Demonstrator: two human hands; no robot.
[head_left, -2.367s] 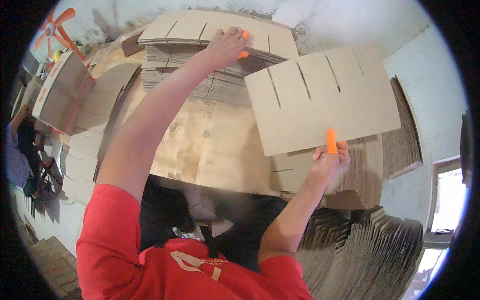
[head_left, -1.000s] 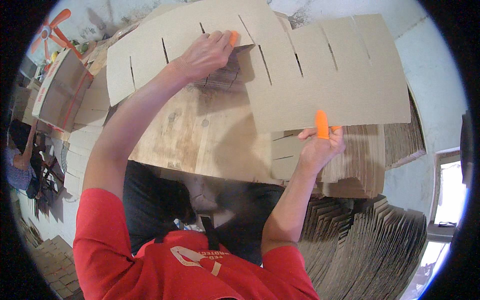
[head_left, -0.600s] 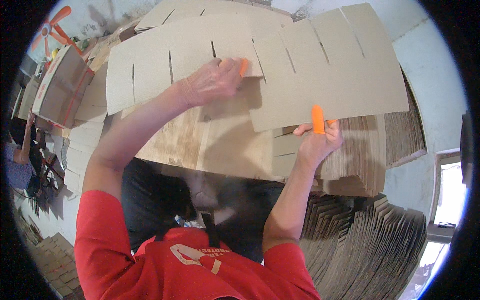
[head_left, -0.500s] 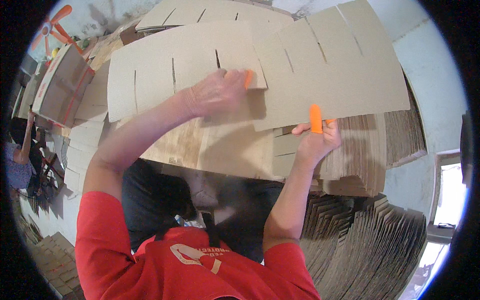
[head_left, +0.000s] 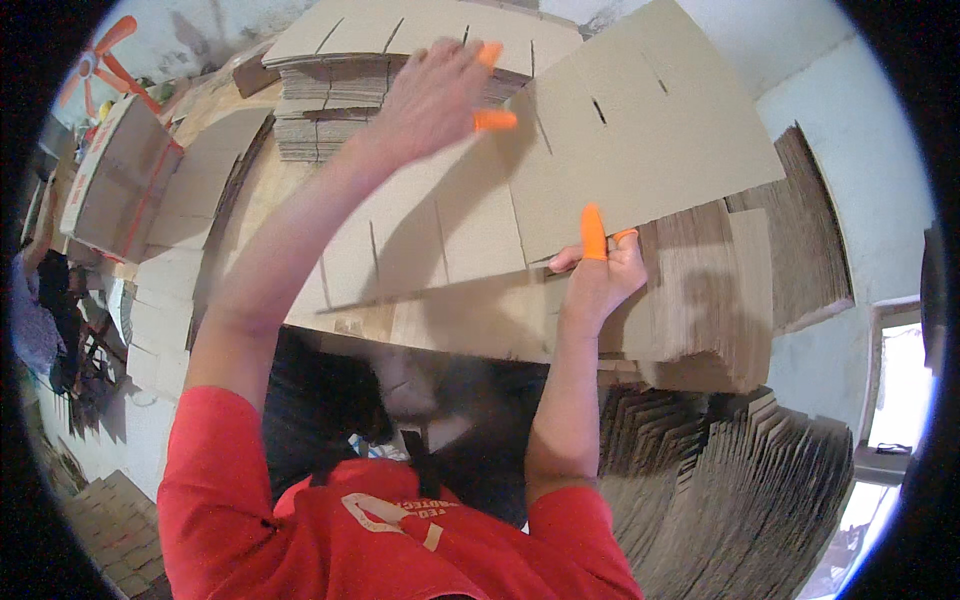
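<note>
My right hand point(head_left: 605, 275) pinches the near edge of a slotted brown cardboard sheet point(head_left: 650, 140), thumb on top in an orange finger cover. The sheet is raised and tilted above the table. Left of it, a second slotted cardboard sheet point(head_left: 410, 235) lies low over the table, its right end meeting the raised one. My left hand point(head_left: 430, 100), slightly blurred, hovers over the far part of that sheet, in front of a stack of slotted sheets point(head_left: 330, 85). Its thumb and a finger, both in orange covers, are spread with nothing visible between them.
Packed cardboard pieces point(head_left: 690, 300) stand on the table's right, with another bundle point(head_left: 800, 230) beyond. More cardboard point(head_left: 730, 480) stands below the table at right. At left are a carton point(head_left: 125, 185), an orange-bladed fan point(head_left: 100, 65) and another person point(head_left: 40, 310).
My left hand has let go of the left sheet and moved up and away. That sheet has dropped lower, baring the back stack. My right hand and its sheet have shifted slightly left.
</note>
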